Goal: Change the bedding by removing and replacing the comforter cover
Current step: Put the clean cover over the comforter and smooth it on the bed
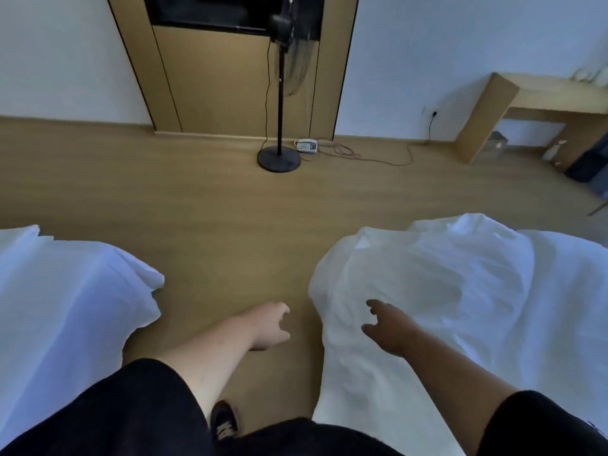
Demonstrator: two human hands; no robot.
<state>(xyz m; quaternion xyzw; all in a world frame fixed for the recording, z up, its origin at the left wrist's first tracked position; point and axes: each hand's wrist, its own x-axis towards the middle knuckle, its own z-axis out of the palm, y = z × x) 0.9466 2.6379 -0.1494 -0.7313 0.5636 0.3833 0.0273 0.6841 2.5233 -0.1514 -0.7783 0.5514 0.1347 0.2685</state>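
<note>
I am standing in the gap between two beds, looking down over the pale wood-plank floor [214, 199]. On my right lies the rumpled white fabric comforter [444, 291], heaped on the bed with its near edge spilling down toward the floor; whether the cover is on it, half off, or already gone I cannot tell, since all I see is crumpled white cloth. On my left is the smoother white bedding of the second bed [65, 291], with a folded corner hanging at the aisle side. Against the far wall stands a black pedestal fan [279, 93], with a white power strip [306, 146] on the floor just beside its base. My right hand [385, 327] reaches over the heaped comforter, fingers spread and loose, gripping nothing, hovering at or just above the fabric. My left hand [266, 327] hangs over the bare floor between the beds, fingers relaxed and parted, also holding nothing. I judge the job to be at an early or in-between stage: nothing is in hand, no spare cover is in view, and the seizing, stripping and refitting all appear to lie ahead.
</note>
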